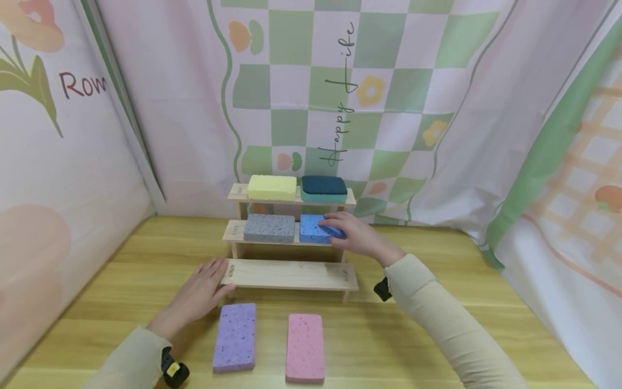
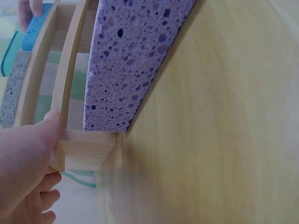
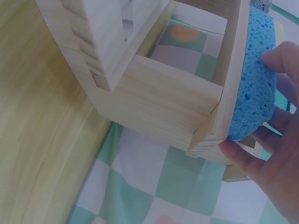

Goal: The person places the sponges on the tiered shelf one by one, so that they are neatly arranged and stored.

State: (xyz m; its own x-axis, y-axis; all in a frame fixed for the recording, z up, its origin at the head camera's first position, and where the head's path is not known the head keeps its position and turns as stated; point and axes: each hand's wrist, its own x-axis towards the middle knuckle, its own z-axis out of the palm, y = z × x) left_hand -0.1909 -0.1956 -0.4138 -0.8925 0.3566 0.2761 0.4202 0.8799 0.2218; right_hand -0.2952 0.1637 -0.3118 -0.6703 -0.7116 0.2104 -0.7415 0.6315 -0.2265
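Note:
A three-tier wooden stand stands on the table. My left hand grips the left end of its lowest tier; in the left wrist view the thumb presses the front edge and the fingers curl at the end. On the middle tier, my right hand holds the right side of a blue sponge. In the right wrist view its fingers and thumb spread around the blue sponge, which sits on the tier. Left of it lies a grey sponge.
On the top tier sit a yellow sponge and a dark teal sponge. A purple sponge and a pink sponge lie on the table before the stand. Patterned curtains hang behind and at both sides.

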